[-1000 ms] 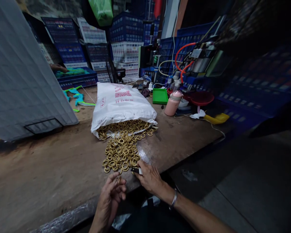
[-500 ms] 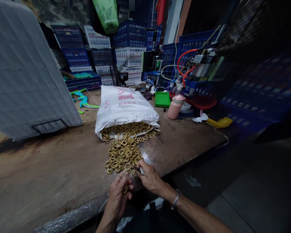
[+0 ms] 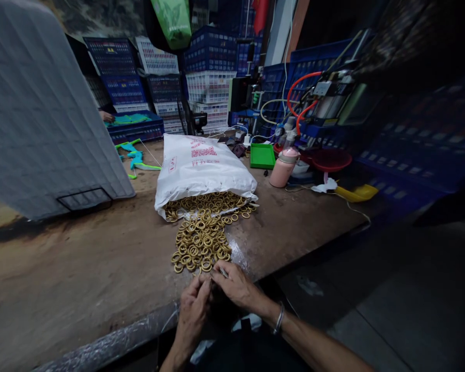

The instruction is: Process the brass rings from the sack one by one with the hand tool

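Brass-coloured rings (image 3: 202, 240) lie heaped on the table, spilling from the mouth of a white woven sack (image 3: 205, 163) with red print. Just in front of the heap, my left hand (image 3: 194, 307) is closed in a pinch; a ring showed in it a moment earlier, but the fingers now hide it. My right hand (image 3: 236, 287) is closed round a small slim tool (image 3: 223, 272), of which only a short grey piece shows; its kind is unclear. The fingertips of both hands meet or nearly meet at the table's front edge.
A grey padded panel (image 3: 58, 113) stands on the left. Behind the sack are a green tray (image 3: 262, 156), a pink bottle (image 3: 284, 168) and stacked crates (image 3: 211, 87). Another person's hand (image 3: 107, 117) shows at a blue crate. A yellow scoop-like piece (image 3: 358, 194) lies right.
My right hand has moved left from the heap's edge to my left hand, bringing the slim tool along. The ring in my left hand is now out of sight. The view has shifted slightly.
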The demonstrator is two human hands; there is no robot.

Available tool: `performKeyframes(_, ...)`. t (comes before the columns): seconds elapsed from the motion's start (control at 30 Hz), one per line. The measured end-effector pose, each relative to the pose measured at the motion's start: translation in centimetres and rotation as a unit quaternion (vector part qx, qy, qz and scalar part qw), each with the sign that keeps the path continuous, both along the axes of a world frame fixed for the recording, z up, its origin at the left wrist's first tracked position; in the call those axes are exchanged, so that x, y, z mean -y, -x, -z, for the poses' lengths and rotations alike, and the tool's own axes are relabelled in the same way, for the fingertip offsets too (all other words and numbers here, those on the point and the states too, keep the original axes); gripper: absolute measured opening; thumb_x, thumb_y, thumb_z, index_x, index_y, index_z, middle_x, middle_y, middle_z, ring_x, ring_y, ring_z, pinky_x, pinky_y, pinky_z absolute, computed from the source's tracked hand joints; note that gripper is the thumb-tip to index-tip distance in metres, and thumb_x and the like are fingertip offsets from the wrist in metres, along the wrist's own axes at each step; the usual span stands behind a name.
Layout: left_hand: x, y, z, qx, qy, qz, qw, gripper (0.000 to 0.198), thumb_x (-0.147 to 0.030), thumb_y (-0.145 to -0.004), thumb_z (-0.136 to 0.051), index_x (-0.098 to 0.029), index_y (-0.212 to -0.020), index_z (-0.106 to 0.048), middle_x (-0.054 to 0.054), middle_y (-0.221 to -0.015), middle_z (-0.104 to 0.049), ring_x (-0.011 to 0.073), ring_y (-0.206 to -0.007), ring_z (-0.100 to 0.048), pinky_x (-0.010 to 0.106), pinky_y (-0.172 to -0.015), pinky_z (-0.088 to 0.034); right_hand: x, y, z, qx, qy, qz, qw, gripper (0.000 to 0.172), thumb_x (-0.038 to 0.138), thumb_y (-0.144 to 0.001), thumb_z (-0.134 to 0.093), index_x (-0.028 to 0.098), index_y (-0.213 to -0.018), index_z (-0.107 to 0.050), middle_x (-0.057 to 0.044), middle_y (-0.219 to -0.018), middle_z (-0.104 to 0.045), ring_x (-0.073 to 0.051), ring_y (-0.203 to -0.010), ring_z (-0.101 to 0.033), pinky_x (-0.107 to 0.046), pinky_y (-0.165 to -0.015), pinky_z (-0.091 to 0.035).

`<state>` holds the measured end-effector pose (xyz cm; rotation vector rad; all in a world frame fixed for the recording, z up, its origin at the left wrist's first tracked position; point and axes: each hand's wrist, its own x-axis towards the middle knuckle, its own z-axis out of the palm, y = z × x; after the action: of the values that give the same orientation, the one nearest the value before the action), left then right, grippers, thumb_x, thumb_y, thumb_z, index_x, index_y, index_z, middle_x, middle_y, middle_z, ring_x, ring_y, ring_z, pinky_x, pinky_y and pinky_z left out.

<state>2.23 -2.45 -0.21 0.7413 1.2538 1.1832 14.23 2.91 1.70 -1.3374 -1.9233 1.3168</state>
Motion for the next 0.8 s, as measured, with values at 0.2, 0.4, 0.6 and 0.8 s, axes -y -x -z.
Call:
performKeyframes(0.2, 0.4, -0.1, 0.1, 0.128, 0.043, 0.028, 0.99, 0.028, -0.044, -0.074, -0.053, -0.017, -0.066, -0.047, -0.009, -0.046, -0.035, 0.0026, -0.035, -0.021, 0.015, -0.035, -0.014, 0.0, 0.1, 0.6, -0.029, 0.006, -0.004, 1.0, 0.017, 0.027, -0.079, -0.041, 0.017, -0.067, -0.047, 0.005, -0.059, -0.045, -0.008, -0.058, -0.039, -0.018, -0.053, -0.029)
performKeyframes(0.4, 0.3, 0.0, 0.1, 0.109, 0.035, 0.01, 0.993, 0.029, -0.045, -0.073, -0.054, -0.017, -0.068, -0.047, -0.009, -0.046, -0.038, 0.0018, -0.034, -0.024, 0.015, -0.035, -0.016, 0.1, -0.6, 0.8, 0.046, -0.083, -0.016, 0.995, 0.015, 0.023, -0.081, -0.037, 0.018, -0.073, -0.049, 0.002, -0.061, -0.051, -0.01, -0.056, -0.044, -0.02, -0.054, -0.029)
performKeyframes(0.6, 0.0, 0.0, 0.3, 0.091, 0.055, -0.019, 0.994, 0.034, -0.048, -0.064, -0.062, -0.019, -0.072, -0.046, -0.008, -0.049, -0.047, 0.0014, -0.033, -0.03, 0.014, -0.035, -0.018, 1.0, -0.9, 1.0, 0.167, -0.183, -0.105, 0.963, 0.022, 0.008, -0.065, -0.041, 0.02, -0.081, -0.049, -0.001, -0.07, -0.057, -0.012, -0.061, -0.049, -0.023, -0.055, -0.025)
performKeyframes(0.8, 0.2, 0.1, 0.3, 0.067, 0.024, -0.01, 0.997, 0.034, -0.048, -0.064, -0.061, -0.018, -0.07, -0.046, -0.008, -0.049, -0.046, 0.0024, -0.035, -0.029, 0.016, -0.037, -0.018, 1.2, -0.7, 0.9, 0.222, -0.188, -0.114, 0.95, 0.023, 0.01, -0.069, -0.039, 0.018, -0.089, -0.046, -0.003, -0.074, -0.059, -0.014, -0.063, -0.051, -0.024, -0.055, -0.025)
